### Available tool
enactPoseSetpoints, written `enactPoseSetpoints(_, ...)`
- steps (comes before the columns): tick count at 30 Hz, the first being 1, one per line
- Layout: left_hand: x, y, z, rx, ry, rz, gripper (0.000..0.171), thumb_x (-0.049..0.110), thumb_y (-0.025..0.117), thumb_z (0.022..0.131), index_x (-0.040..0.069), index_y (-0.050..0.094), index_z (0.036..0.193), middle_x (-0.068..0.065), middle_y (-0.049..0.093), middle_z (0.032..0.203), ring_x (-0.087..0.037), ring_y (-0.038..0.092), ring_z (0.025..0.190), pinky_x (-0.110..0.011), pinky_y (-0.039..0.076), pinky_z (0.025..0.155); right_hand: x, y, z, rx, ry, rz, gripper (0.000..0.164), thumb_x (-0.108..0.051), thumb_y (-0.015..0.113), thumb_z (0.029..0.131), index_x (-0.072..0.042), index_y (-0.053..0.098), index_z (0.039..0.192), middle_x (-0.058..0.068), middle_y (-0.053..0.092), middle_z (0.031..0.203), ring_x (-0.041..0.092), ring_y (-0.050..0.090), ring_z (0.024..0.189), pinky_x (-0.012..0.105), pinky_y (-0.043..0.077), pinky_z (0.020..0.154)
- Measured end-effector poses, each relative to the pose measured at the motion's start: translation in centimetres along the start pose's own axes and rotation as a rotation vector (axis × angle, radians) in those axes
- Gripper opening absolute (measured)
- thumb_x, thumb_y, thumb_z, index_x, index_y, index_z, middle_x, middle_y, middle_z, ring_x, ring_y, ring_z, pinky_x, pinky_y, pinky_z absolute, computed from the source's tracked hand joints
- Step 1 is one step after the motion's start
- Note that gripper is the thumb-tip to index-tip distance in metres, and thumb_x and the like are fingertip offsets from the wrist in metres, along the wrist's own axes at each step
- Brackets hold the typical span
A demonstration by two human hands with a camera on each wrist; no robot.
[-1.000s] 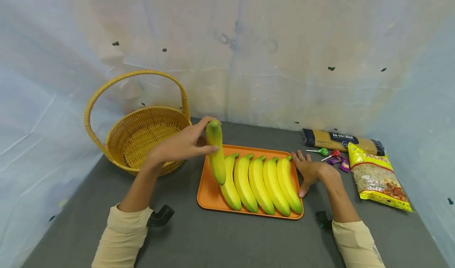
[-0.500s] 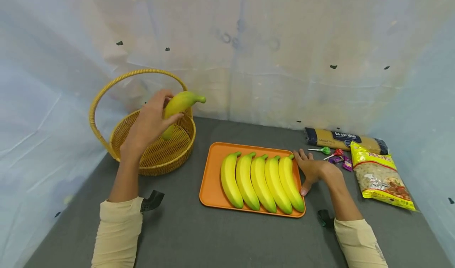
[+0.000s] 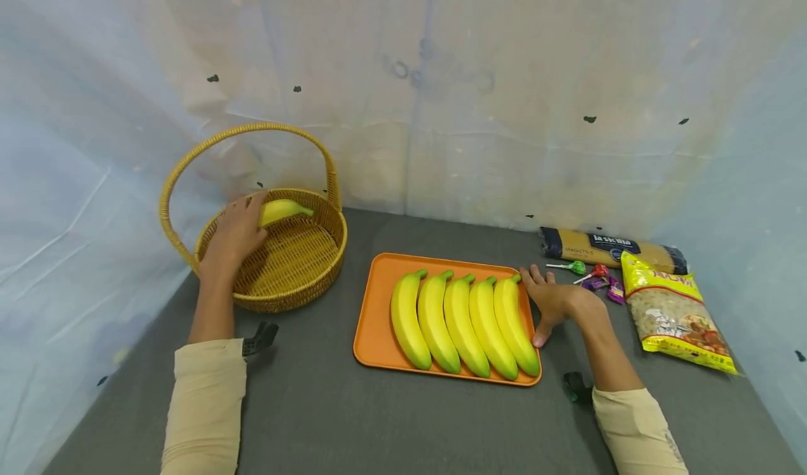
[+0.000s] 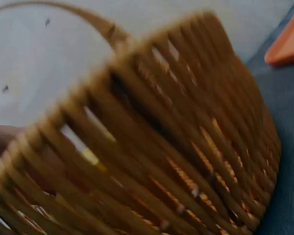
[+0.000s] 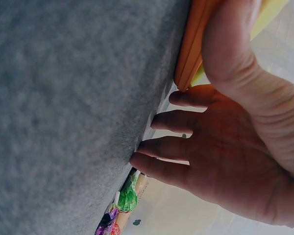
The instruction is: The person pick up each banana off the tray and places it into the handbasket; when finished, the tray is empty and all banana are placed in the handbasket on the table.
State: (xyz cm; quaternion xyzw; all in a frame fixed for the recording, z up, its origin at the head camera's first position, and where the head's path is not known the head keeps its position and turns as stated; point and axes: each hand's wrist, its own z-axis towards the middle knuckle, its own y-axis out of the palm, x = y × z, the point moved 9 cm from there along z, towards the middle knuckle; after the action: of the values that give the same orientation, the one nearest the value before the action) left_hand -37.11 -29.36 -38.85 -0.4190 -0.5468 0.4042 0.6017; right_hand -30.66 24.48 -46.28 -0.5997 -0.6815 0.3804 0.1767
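My left hand (image 3: pixel 235 235) reaches inside the wicker basket (image 3: pixel 293 296) at the left and grips a yellow banana (image 3: pixel 282 211), whose stem end points right. In the left wrist view the woven basket wall (image 4: pixel 186 137) hides most of the hand and fruit. Several more bananas (image 3: pixel 463 324) lie side by side on the orange tray (image 3: pixel 376 321). At the tray's right edge rests my right hand (image 3: pixel 553 300), fingers straight and spread. The right wrist view shows its thumb beside the tray rim (image 5: pixel 191 46) and its fingertips down at the grey table.
Past my right hand lie a green lollipop (image 3: pixel 576 267), a red lollipop (image 3: pixel 600 271) and purple-wrapped sweets (image 3: pixel 615 291). Behind them is a spaghetti pack (image 3: pixel 608 249); a yellow food bag (image 3: pixel 681 314) lies further right. The basket's tall handle (image 3: pixel 252 129) arches over its opening.
My left hand has carried the banana from above the tray's left side, left and then down into the basket. The right hand has stayed at the tray edge.
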Motion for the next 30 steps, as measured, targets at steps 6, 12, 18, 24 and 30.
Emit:
enactPoseSetpoints(6,-1.9,1.4,0.2,-0.038,-0.05,0.007,0.046,-0.005,0.047,0.104,-0.011,0.038,0.149,-0.043,0.029,0.152,-0.066,0.032,0.136,-0.076,0.036,0.108,0.1,-0.1,-0.1,-0.012,-0.001,0.01,0.149,-0.042,0.096,0.068,0.005,-0.006,0.165,0.038,-0.014,0.168,0.062,-0.01,0.155,0.083,0.013,0.117)
enactPoseSetpoints(12,-1.7,0.8,0.2,0.085,-0.038,0.009,0.036,-0.004,0.058,0.1,-0.006,0.054,0.135,-0.04,0.034,0.135,-0.06,0.03,0.123,-0.075,0.028,0.102,0.3,-0.3,0.0,-0.01,0.006,0.007,0.149,-0.041,0.096,0.068,0.005,-0.007,0.164,0.038,-0.014,0.168,0.063,-0.009,0.154,0.084,0.014,0.116)
enactPoseSetpoints(18,-2.5,0.4,-0.2,0.063,-0.102,0.011,0.059,0.001,0.069,0.096,-0.001,0.044,0.149,-0.044,0.012,0.157,-0.065,0.01,0.145,-0.081,0.003,0.118,-0.1,-0.4,0.1,-0.01,-0.002,-0.001,0.149,-0.043,0.096,0.067,0.006,-0.006,0.164,0.038,-0.013,0.168,0.063,-0.007,0.154,0.083,0.015,0.116)
enactPoseSetpoints(24,-2.9,0.8,-0.2,-0.035,-0.145,0.022,0.062,0.001,0.065,0.1,0.002,0.037,0.155,-0.045,0.008,0.159,-0.072,0.01,0.143,-0.087,0.006,0.113,-0.2,-0.4,0.2,-0.008,-0.002,-0.001,0.15,-0.043,0.096,0.066,0.006,-0.005,0.165,0.039,-0.012,0.168,0.063,-0.006,0.154,0.084,0.014,0.117)
enactPoseSetpoints(30,-2.7,0.2,-0.1,0.034,-0.12,0.061,0.061,-0.001,0.069,0.096,0.003,0.042,0.151,-0.041,0.02,0.157,-0.071,0.023,0.137,-0.086,0.02,0.108,0.0,-0.3,0.1,-0.013,0.006,-0.002,0.15,-0.044,0.096,0.066,0.006,-0.005,0.165,0.038,-0.013,0.168,0.063,-0.007,0.154,0.084,0.014,0.116)
